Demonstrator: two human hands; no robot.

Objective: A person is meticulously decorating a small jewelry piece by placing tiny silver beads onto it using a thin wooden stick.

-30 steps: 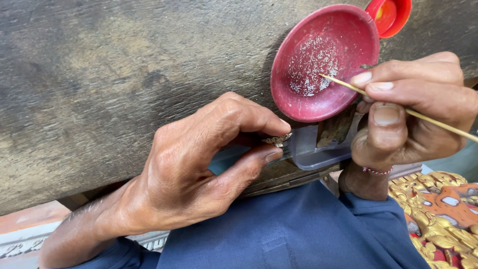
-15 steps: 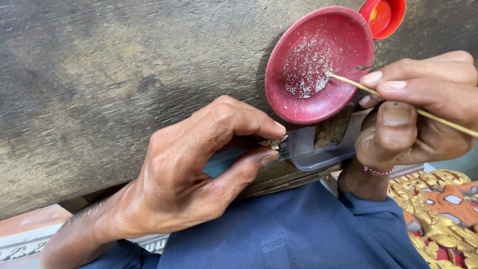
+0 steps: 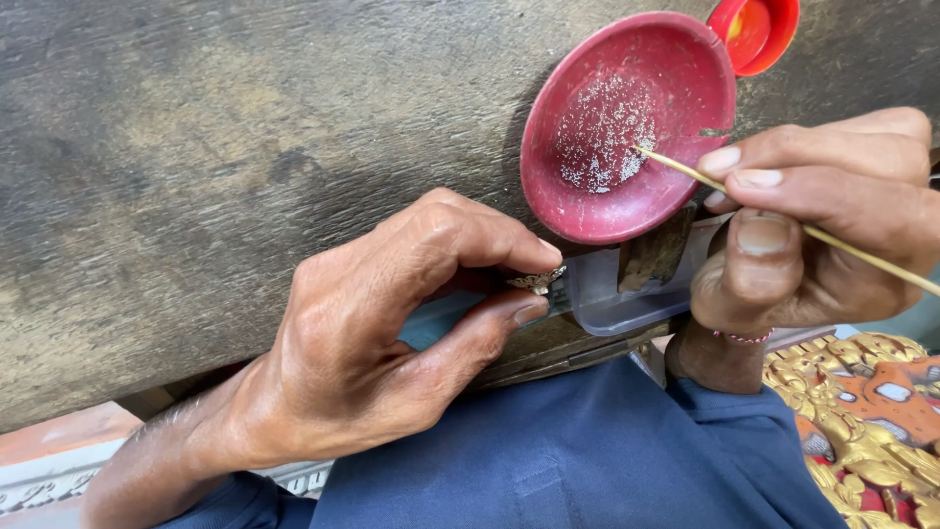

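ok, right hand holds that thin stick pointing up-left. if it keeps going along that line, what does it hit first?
The right hand aims the stick into the red dish. Its tip already looks to sit at the tiny beads on the dish floor, so those come first, though depth is unclear.

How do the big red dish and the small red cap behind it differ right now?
The red dish is much larger than the red cap. The red dish is a dull, matte red, while the red cap is bright and glossy. The red dish holds a scatter of tiny pale grains, and the thin stick in the right hand has its tip among them; the red cap shows an orange-yellow inside and nothing touches it. Both are round, shallow and open.
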